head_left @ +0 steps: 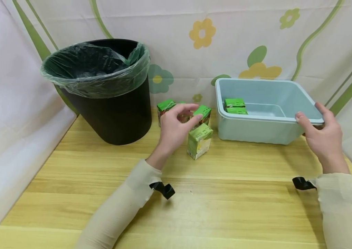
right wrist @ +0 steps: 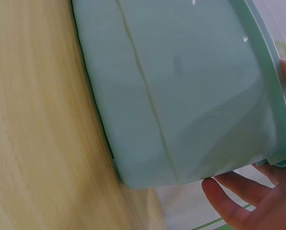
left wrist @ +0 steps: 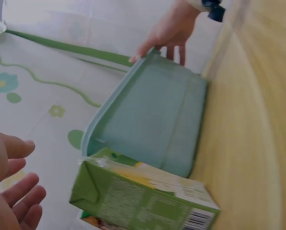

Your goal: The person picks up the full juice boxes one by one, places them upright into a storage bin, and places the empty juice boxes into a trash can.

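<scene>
My left hand (head_left: pixel 174 128) hovers over a group of small drink cartons, thumb and fingers apart with nothing between them. Just below its thumb, a pale green drink carton (head_left: pixel 200 141) stands upright on the table; its barcode side shows large in the left wrist view. Behind it are a bright green-topped carton (head_left: pixel 206 112) and another such carton (head_left: pixel 164 106), partly hidden by the hand. With my right hand (head_left: pixel 326 141) I grip the near right corner of a light blue plastic bin (head_left: pixel 253 131), thumb on the rim and fingers beneath it. Green cartons (head_left: pixel 235 102) sit inside at the bin's left end.
A black trash can (head_left: pixel 116 121) with a translucent green liner (head_left: pixel 101 86) stands at the back left. The wooden table (head_left: pixel 213 207) meets a flower-patterned curtain (head_left: pixel 176 41) right behind the can and bin.
</scene>
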`<act>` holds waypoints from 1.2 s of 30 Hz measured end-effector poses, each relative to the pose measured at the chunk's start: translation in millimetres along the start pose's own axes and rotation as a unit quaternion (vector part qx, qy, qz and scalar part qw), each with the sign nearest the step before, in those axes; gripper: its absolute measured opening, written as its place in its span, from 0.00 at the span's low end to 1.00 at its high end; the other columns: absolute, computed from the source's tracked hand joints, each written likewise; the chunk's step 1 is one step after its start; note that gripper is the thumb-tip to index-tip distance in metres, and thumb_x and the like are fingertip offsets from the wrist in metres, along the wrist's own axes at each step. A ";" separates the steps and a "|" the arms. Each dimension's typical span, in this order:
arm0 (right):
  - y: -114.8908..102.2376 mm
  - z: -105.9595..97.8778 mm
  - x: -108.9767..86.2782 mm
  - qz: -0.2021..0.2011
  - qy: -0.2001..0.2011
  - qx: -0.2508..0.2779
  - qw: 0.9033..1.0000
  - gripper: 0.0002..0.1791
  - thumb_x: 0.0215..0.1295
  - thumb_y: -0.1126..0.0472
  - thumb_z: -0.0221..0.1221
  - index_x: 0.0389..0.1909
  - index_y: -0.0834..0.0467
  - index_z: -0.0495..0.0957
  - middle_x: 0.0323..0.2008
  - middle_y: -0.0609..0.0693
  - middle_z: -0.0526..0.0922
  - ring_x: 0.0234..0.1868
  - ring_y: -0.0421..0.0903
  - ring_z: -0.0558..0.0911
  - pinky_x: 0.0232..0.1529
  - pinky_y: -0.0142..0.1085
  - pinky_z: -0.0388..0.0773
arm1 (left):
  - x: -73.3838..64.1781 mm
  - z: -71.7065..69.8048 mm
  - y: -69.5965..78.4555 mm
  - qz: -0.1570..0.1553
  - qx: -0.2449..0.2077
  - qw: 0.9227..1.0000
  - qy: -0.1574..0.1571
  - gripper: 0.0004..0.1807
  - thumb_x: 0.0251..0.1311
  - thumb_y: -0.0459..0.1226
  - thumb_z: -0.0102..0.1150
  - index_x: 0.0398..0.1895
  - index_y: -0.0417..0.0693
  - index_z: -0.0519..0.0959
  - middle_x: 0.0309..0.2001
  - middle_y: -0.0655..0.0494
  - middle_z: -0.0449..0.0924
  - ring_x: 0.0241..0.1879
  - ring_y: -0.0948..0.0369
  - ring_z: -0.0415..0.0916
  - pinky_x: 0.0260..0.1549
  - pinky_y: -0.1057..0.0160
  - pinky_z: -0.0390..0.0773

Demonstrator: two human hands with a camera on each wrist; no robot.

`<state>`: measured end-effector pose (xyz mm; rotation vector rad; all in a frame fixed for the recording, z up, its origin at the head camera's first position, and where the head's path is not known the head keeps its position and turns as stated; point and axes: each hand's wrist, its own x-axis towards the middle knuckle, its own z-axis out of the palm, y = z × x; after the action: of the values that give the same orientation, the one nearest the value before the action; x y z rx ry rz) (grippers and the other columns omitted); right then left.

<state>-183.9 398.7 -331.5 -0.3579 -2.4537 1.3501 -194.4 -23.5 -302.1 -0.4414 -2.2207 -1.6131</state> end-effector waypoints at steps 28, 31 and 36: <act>-0.5 1.4 -1.2 0.002 0.000 -0.019 1.000 0.46 0.74 0.37 0.59 0.86 0.35 0.48 0.72 0.65 0.63 0.46 0.29 0.72 0.35 0.15 0.77 | -47.8 7.8 -23.5 -0.029 0.076 0.996 -0.040 0.25 0.53 0.42 0.83 0.55 0.50 0.86 0.51 0.54 0.86 0.47 0.57 0.82 0.45 0.53 0.87; -0.6 2.2 -0.9 0.001 -0.002 -0.018 1.000 0.46 0.74 0.37 0.59 0.86 0.35 0.47 0.74 0.66 0.61 0.46 0.29 0.72 0.35 0.15 0.77 | -48.0 7.2 -23.9 -0.033 0.078 0.996 -0.036 0.24 0.53 0.41 0.83 0.54 0.49 0.86 0.51 0.54 0.86 0.47 0.56 0.84 0.46 0.54 0.87; -1.1 1.9 -1.0 0.003 -0.005 -0.018 1.000 0.46 0.74 0.37 0.59 0.86 0.35 0.46 0.75 0.67 0.61 0.47 0.29 0.71 0.36 0.15 0.77 | -48.2 7.3 -24.3 -0.045 0.076 0.996 -0.029 0.25 0.53 0.40 0.83 0.53 0.48 0.85 0.50 0.53 0.87 0.46 0.54 0.85 0.49 0.54 0.88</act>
<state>-183.8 396.4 -331.6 -0.3688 -2.4906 1.3140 -163.4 -25.8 -346.8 -0.3562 -2.4179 -1.4785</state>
